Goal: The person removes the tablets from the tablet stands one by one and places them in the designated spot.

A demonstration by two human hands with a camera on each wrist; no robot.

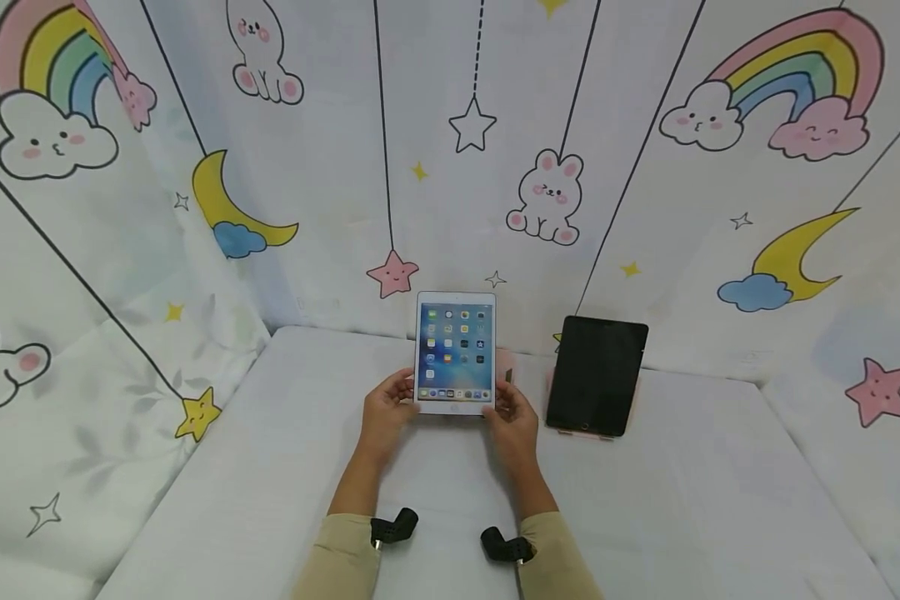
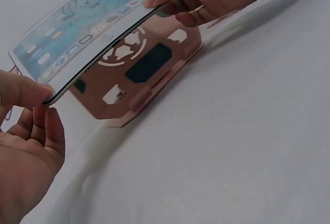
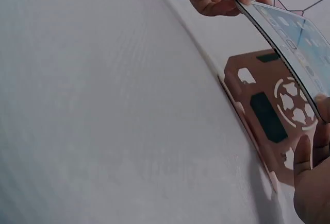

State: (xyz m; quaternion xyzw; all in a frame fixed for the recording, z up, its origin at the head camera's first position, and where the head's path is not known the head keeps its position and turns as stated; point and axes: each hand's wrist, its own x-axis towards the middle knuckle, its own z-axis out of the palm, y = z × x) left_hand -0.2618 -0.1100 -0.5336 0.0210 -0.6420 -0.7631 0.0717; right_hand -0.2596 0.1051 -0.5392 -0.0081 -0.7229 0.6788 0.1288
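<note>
A white tablet (image 1: 454, 354) with a lit screen of app icons is held upright by its two lower corners. My left hand (image 1: 386, 412) pinches the left corner, thumb on the front and fingers behind. At the right corner my right hand (image 1: 515, 421) has the same pinch. Behind the tablet is a pink stand (image 2: 180, 51) with a football-shaped cut-out and dark pads, mostly hidden in the head view. The right wrist view shows this stand (image 3: 278, 157) just beyond the tablet's lower edge; whether they touch I cannot tell.
Right of my hands, a second tablet (image 1: 597, 377) with a dark screen leans on another pink support, its edges just visible. A white-covered table (image 1: 690, 500) lies beneath. Cartoon-printed cloth (image 1: 330, 167) rises at the back and sides.
</note>
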